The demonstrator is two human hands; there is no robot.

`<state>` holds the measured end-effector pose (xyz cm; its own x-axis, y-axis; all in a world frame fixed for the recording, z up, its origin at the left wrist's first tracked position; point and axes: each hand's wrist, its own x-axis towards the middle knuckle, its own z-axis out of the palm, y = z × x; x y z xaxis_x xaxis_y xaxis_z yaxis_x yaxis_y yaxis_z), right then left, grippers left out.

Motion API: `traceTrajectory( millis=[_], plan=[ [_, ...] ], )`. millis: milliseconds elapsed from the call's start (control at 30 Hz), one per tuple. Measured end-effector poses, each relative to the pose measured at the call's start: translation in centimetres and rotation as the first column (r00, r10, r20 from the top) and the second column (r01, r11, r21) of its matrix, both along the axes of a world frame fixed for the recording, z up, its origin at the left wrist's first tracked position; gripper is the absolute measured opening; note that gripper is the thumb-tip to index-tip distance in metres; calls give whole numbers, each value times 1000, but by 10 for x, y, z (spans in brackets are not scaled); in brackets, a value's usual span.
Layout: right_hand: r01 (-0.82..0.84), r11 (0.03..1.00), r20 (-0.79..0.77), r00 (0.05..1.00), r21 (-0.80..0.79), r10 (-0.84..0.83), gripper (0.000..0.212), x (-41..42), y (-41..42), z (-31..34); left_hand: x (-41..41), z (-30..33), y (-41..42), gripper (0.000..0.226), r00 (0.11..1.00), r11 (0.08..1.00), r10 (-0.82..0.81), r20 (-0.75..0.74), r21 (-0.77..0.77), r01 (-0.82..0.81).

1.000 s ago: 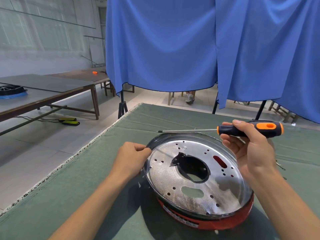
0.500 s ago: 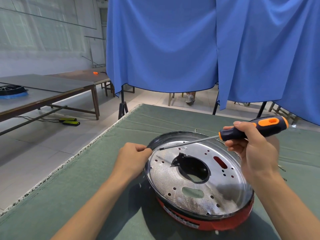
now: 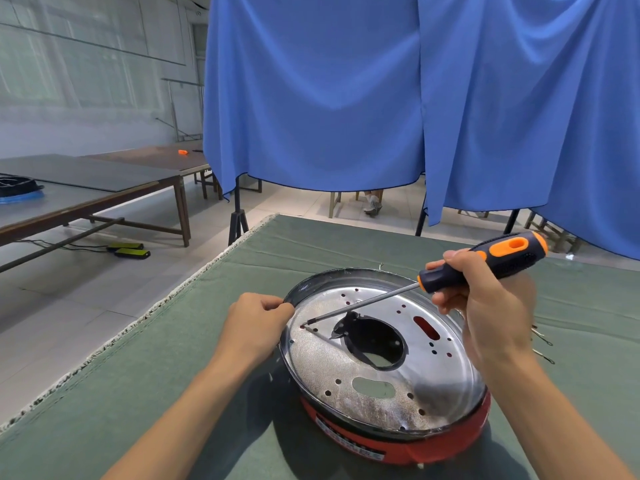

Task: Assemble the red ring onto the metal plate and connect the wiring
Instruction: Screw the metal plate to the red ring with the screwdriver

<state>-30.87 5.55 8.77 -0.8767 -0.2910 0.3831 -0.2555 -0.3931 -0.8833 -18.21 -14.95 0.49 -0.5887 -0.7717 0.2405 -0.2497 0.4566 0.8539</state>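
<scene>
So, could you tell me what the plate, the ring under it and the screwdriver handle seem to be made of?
Plate: looks like thin metal, silvery, with a stippled shiny face, punched holes and reflections.
Ring: probably plastic or painted metal; smooth glossy red, with a label strip. I cannot tell which.
Screwdriver handle: likely moulded plastic with rubbery black texture and orange inserts; shaft is bright steel.

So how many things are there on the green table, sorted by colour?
Silver: 1, the metal plate
Red: 1, the red ring under it
Black and orange: 1, the screwdriver held above it
Total: 3
</scene>
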Motion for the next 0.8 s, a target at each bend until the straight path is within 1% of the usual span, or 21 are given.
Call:
traceTrajectory(
  millis=[133, 300, 367, 467, 733, 800],
  plan=[
    [-9, 1000, -9, 1000, -3, 9, 30, 3, 0, 3, -3, -2, -1, 31, 1000, 1000, 11, -7, -3, -11],
    [-17, 999, -51, 999, 29, 18, 33, 8, 0, 6, -4, -2, -2, 30, 1000, 1000, 10, -2, -4, -10],
    [-7, 999, -64, 998, 36, 10, 30, 9, -1, 7, -4, -2, -2, 30, 1000, 1000, 13, 2, -3, -13],
    [12, 998, -70, 998, 56, -8, 19, 11, -3, 10, -4, -2, -2, 30, 1000, 1000, 11, 9, -6, -11],
    [36, 990, -167, 986, 136, -13, 14, 10, -9, 20, -4, -2, -3, 30, 1000, 1000, 12, -16, -15, -12],
    [23, 990, -165, 986, 139, 0, 15, 10, -10, 21, -4, -3, -4, 30, 1000, 1000, 11, -20, -14, -11]
  ],
)
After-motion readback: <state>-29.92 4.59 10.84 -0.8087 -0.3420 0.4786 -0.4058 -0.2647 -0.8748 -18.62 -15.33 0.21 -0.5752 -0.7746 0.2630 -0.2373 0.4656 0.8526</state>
